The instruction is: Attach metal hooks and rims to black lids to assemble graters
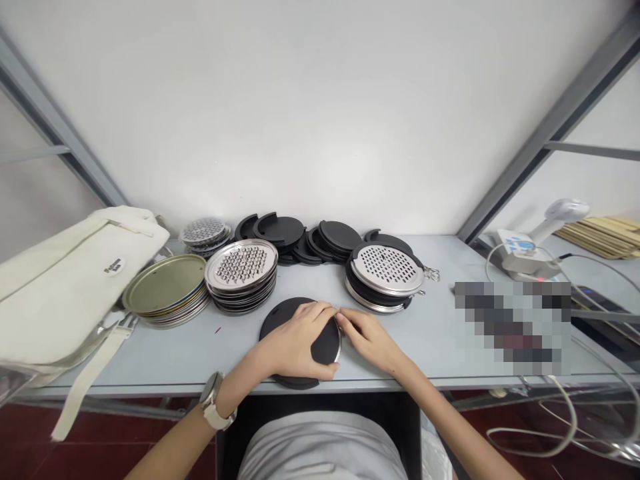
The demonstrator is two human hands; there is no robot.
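Note:
A round black disc point(280, 320) with a thin metal rim lies on the grey table point(200, 353) near its front edge. My left hand point(300, 340) lies flat on top of the disc, fingers stretched across it. My right hand point(365, 333) touches the disc's right edge, fingertips pinched at the metal rim. A watch sits on my left wrist.
Behind stand stacks of perforated metal discs point(241, 267), plain golden-green discs point(165, 287), black lids point(300, 240), and a black stack topped by a perforated disc point(386, 270). A cream bag point(65, 280) lies at left. Cables and a white device point(530, 250) sit at right.

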